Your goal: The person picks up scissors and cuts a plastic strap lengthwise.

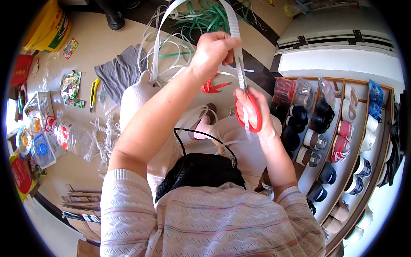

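Observation:
In the upper middle, my left hand (215, 52) pinches a white plastic strap (232, 20) that loops up past the top edge. Below and to the right, my right hand (260, 107) is closed around red-handled scissors (257, 121). The blades point up toward my left hand and lie along the strap, whose lower part runs down past the handles toward my lap. Whether the blades are apart is hard to make out. Behind my left hand, more white straps and a tangle of green straps (205, 19) lie on the floor. A black bag (199, 171) rests on my lap.
A shoe rack (329, 167) filled with shoes stands at right. On the left floor are a grey cloth (122, 68), a yellow utility knife (93, 95), a large clear bottle (72, 137), bundled white strips (102, 141) and a yellow bucket (48, 26). Flattened cardboard (81, 214) lies lower left.

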Motion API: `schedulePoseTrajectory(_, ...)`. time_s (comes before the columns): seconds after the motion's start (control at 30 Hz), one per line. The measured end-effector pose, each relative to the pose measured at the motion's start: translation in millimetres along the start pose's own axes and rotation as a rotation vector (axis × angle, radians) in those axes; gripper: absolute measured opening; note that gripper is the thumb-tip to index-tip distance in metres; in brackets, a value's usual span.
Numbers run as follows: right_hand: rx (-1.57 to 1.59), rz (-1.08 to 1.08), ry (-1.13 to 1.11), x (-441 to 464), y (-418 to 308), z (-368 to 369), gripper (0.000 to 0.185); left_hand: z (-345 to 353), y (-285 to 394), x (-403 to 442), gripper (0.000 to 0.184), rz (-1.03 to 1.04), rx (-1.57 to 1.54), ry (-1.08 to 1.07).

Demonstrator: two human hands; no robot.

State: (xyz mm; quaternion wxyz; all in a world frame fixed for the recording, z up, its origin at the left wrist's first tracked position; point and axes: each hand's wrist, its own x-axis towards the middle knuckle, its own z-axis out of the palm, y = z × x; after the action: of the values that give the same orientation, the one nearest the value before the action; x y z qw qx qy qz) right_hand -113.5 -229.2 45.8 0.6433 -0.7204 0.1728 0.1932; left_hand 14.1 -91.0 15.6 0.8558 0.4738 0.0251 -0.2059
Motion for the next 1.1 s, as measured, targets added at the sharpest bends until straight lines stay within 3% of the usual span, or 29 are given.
schedulePoseTrajectory(0.23,0.048,-0.006,-0.002,-4.4,4.7,1.2,0.029,-3.9,2.4,6.1,0.023,0.091,0.066,0.012)
schedulePoseTrajectory(0.87,-0.027,-0.022,-0.015,2.1,-1.3,-1.2,0.028,1.8,-6.9,-0.6,0.021,-0.013,0.028,-0.027)
schedulePoseTrajectory(1.1,-0.022,-0.024,-0.011,-4.7,11.9,-0.1,0.027,-4.3,-1.8,9.4,0.021,0.06,0.076,0.052)
